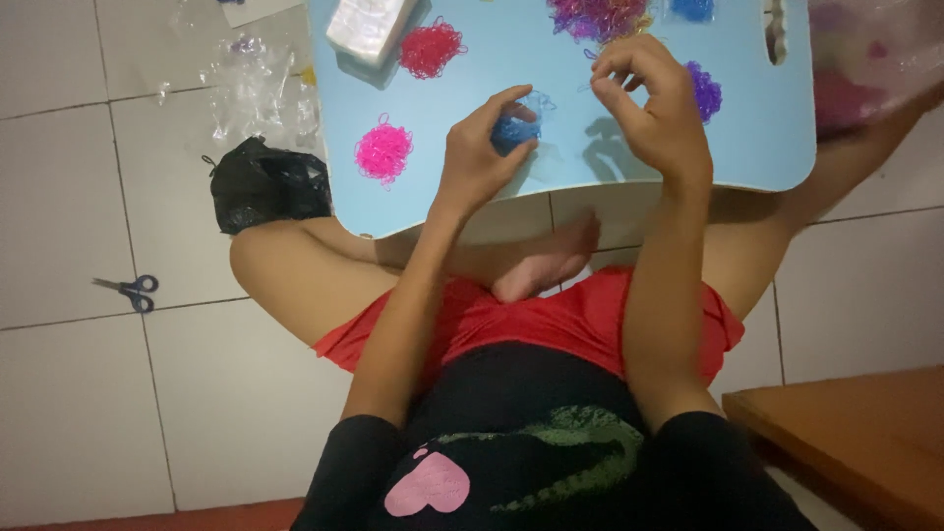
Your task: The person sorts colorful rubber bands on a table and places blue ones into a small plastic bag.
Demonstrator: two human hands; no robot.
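I sit cross-legged on a tiled floor with a light blue lap table [757,147] over my knees. My left hand [477,157] grips a small pile of blue elastic bands [514,131] on the table. My right hand [654,103] is raised just above the table, thumb and fingertips pinched together on what looks like a thin band, too small to be sure. A purple pile [704,90] lies just right of that hand. A pink pile [383,152] lies to the left, a red pile [430,49] further back.
A mixed-colour pile [595,17] and a blue pile [693,8] sit at the table's far edge, beside a white packet [369,29]. On the floor are a black plastic bag [267,182], clear wrappers [251,88] and blue-handled scissors [130,290]. A wooden surface [855,433] is at right.
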